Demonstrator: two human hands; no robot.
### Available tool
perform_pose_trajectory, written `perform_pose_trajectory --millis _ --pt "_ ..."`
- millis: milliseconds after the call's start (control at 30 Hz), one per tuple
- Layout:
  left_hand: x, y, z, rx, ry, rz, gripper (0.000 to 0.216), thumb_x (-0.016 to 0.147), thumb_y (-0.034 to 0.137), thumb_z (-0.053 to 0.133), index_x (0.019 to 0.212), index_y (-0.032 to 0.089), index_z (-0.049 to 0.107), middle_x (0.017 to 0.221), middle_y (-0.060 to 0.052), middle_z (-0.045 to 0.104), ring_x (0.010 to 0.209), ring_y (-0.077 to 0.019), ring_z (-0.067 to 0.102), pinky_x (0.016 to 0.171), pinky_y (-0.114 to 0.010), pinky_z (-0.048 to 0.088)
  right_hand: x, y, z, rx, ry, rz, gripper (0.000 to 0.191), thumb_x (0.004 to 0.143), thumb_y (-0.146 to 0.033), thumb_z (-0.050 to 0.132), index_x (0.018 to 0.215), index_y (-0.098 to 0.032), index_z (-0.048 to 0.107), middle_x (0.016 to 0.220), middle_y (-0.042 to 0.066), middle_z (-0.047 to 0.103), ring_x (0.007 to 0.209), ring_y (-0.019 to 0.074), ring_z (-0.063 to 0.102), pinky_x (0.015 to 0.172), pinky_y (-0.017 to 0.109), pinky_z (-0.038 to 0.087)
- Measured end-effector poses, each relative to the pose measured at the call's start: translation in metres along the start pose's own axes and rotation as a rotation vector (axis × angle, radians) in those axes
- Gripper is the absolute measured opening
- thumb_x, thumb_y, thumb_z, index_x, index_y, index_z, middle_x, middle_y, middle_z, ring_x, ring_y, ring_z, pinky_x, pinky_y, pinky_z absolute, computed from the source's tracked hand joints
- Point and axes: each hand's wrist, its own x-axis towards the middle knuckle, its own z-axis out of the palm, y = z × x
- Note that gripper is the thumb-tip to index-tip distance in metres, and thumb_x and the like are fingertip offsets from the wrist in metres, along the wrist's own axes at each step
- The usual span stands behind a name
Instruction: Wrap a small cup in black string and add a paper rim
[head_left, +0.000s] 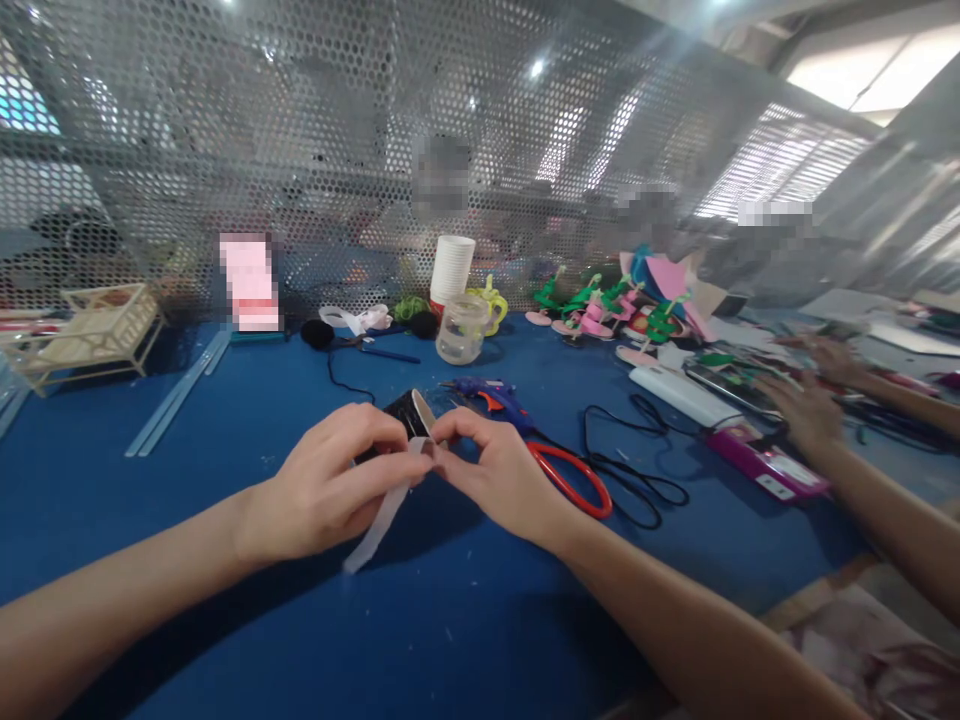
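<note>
My left hand (pixel 330 480) and my right hand (pixel 495 465) meet over the middle of the blue table (pixel 285 620). Between their fingertips they pinch a white ribbon (pixel 382 525), whose loose end hangs down below my left hand. Just behind the fingers lies a black-wrapped paper cup (pixel 409 412) on its side, its pale open rim facing right. My left fingers cover part of it, so whether they grip it is hidden. Beyond my right hand is a blue glue gun (pixel 491 395). A red loop handle (pixel 576 480) lies beside my right wrist.
A clear mug (pixel 460 332) and stacked white cups (pixel 452 268) stand behind. Left are a small wooden frame (pixel 94 330) and glue sticks (pixel 176 398). A black cord (pixel 637 480) runs toward a purple power strip (pixel 765 465), near another person's hands (pixel 806 410). Green-pink crafts (pixel 592 310) line the back.
</note>
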Motion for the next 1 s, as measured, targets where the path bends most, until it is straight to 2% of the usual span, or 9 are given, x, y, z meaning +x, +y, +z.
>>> perform_pose_trajectory --millis 100,267,367,433,533,1000 --pt "0.003 0.003 -0.008 -0.139 0.038 -0.134 0.014 0.077 0.013 0.05 0.084 0.021 0.06 0.076 -0.004 0.059 0.067 -0.0124 0.056 0.06 -0.024 0.047 -0.001 0.001 0.001 -0.015 0.005 0.002 0.008 0.074 -0.021 0.054 0.066 -0.018 0.052 0.065 -0.001 0.052 0.066 0.013 0.05 0.064 0.027 0.04" --pt "0.012 0.0 -0.017 -0.305 0.105 -0.536 0.003 0.074 0.022 0.058 0.076 0.019 0.06 0.068 0.0 0.06 0.06 -0.0103 0.054 0.055 -0.021 0.044 -0.002 -0.003 0.001 -0.004 -0.007 -0.009 0.006 0.073 -0.019 0.055 0.068 -0.018 0.052 0.072 0.001 0.054 0.07 0.0135 0.052 0.069 0.028 0.041" --pt "0.014 -0.005 -0.016 -0.379 0.12 -0.766 0.01 0.071 0.028 0.061 0.073 0.018 0.06 0.065 0.002 0.06 0.057 -0.0089 0.052 0.051 -0.018 0.041 -0.003 -0.006 0.0 -0.002 -0.037 -0.03 0.008 0.074 -0.019 0.054 0.066 -0.018 0.052 0.073 0.002 0.055 0.07 0.0136 0.051 0.069 0.028 0.041" --pt "0.015 -0.008 -0.015 -0.413 0.104 -0.844 0.014 0.07 0.03 0.062 0.072 0.017 0.06 0.065 0.001 0.06 0.058 -0.0091 0.052 0.05 -0.017 0.041 -0.004 -0.007 0.0 0.002 -0.053 -0.051 0.008 0.074 -0.018 0.054 0.066 -0.017 0.052 0.072 0.002 0.054 0.069 0.0135 0.051 0.068 0.028 0.041" --pt "0.015 -0.013 -0.014 -0.436 0.073 -0.879 0.016 0.069 0.032 0.061 0.069 0.016 0.058 0.062 0.002 0.058 0.056 -0.0088 0.05 0.049 -0.017 0.04 -0.005 -0.008 0.0 0.013 -0.068 -0.064 0.008 0.075 -0.018 0.054 0.067 -0.017 0.052 0.072 0.002 0.054 0.069 0.0129 0.051 0.067 0.027 0.041" --pt "0.013 -0.019 -0.012 -0.505 -0.002 -0.867 0.017 0.068 0.032 0.06 0.066 0.016 0.057 0.06 0.002 0.057 0.056 -0.0092 0.051 0.052 -0.019 0.043 -0.007 -0.011 -0.001 0.04 -0.147 -0.163 0.01 0.075 -0.015 0.053 0.066 -0.019 0.049 0.07 0.001 0.052 0.069 0.0125 0.049 0.068 0.028 0.042"
